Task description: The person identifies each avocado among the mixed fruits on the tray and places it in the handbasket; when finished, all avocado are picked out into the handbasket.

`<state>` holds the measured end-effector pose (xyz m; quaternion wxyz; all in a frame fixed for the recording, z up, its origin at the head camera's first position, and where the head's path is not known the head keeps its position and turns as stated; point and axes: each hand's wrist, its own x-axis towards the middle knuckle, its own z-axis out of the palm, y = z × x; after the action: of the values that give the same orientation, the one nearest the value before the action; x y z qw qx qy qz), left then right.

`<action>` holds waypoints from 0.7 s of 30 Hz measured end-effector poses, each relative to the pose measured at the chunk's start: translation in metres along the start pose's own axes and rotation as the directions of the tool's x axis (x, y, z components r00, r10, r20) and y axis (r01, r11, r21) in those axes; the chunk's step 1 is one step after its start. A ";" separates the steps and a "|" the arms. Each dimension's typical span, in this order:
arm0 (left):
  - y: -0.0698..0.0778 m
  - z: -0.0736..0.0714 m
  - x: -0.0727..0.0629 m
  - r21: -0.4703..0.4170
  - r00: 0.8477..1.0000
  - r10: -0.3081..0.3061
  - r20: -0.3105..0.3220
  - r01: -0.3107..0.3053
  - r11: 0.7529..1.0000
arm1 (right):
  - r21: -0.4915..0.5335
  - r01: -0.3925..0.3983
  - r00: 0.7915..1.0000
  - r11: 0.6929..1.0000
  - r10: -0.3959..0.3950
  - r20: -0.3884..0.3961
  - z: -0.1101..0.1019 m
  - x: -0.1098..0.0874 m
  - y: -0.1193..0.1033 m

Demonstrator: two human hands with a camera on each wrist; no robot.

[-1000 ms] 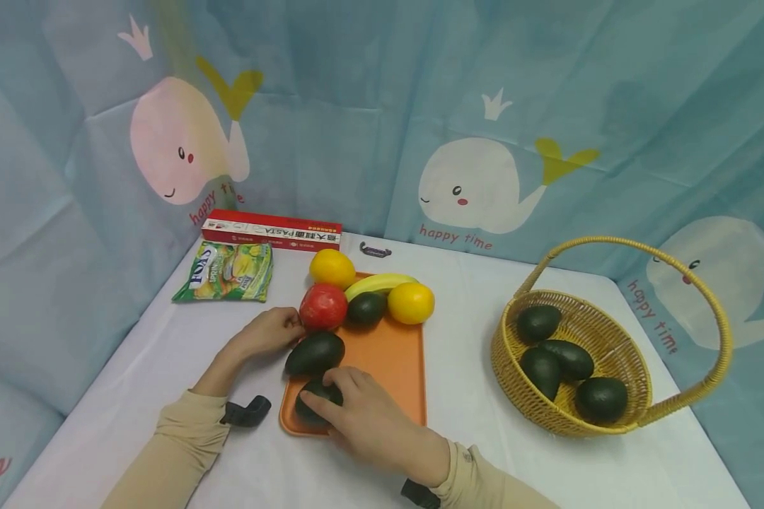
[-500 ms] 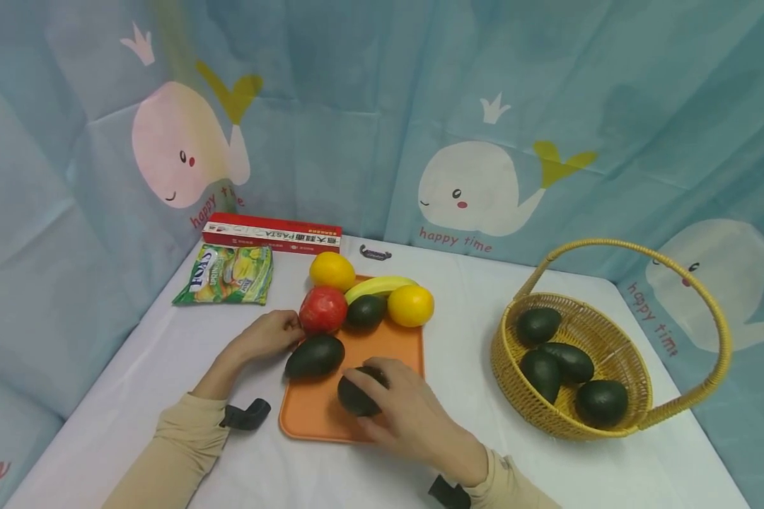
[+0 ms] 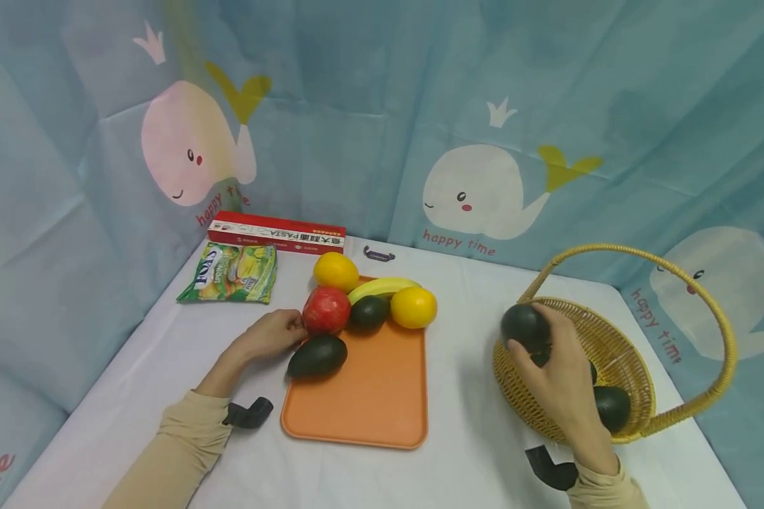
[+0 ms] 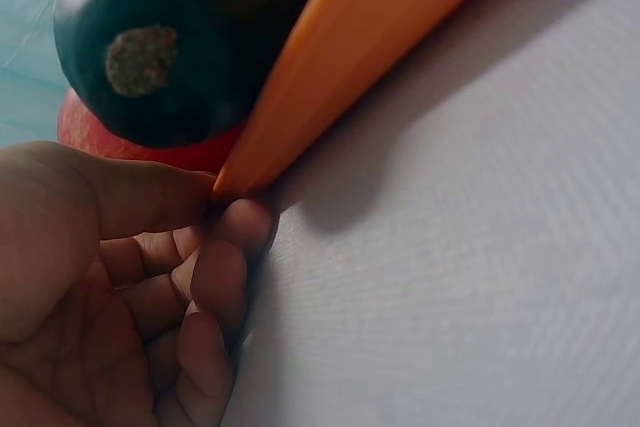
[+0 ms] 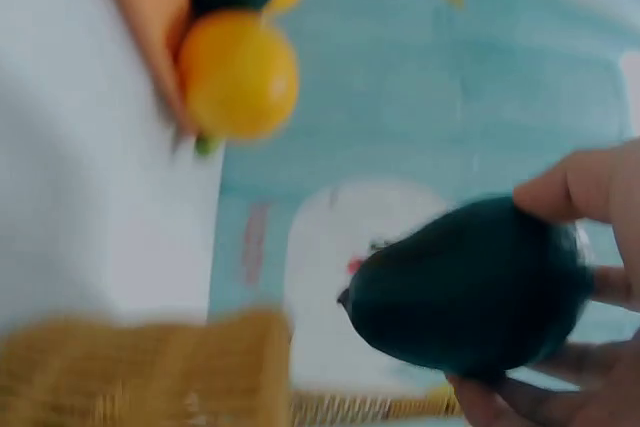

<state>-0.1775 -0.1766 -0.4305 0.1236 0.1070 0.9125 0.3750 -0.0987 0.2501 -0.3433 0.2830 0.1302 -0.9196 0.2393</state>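
My right hand [image 3: 564,367] grips a dark green avocado [image 3: 523,328] over the left rim of the wicker basket [image 3: 516,396]. In the right wrist view the thumb and fingers close round the blunt end of this avocado [image 5: 470,287]. Other avocados [image 3: 612,408] lie inside the basket, partly hidden by the hand. My left hand [image 3: 272,334] pinches the left edge of the orange tray [image 3: 382,410] between thumb and finger, beside a pomegranate [image 3: 327,309]. Another avocado [image 3: 317,355] lies across the tray's left edge, just above that hand in the left wrist view.
At the tray's back sit a banana [image 3: 385,287], an avocado [image 3: 368,313] and two yellow-orange fruits, one on the right [image 3: 414,307] and one on the left [image 3: 335,271]. A green snack bag [image 3: 232,273] and a red pasta box [image 3: 276,232] stand behind. The basket's tall handle [image 3: 687,276] arches up.
My right hand has lifted the avocado from the tray's front and carried it right, over the basket. The left hand stays at the tray's edge.
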 end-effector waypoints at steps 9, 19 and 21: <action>0.000 0.000 0.001 -0.002 1.000 0.001 -0.001 -0.001 1.000 | -0.147 -0.168 0.972 0.975 0.189 0.143 0.003 -0.015 0.034; -0.001 0.001 0.002 0.000 1.000 -0.002 0.002 0.002 1.000 | -0.289 -0.183 0.891 0.940 0.283 0.356 0.004 -0.019 0.039; -0.001 0.001 0.002 0.000 1.000 -0.001 0.002 0.001 1.000 | -0.297 -0.187 0.882 0.936 0.293 0.370 0.004 -0.019 0.038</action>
<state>-0.1788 -0.1764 -0.4323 0.1247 0.1071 0.9123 0.3750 -0.0998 0.2824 -0.3711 0.0667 0.0244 -0.9901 0.1210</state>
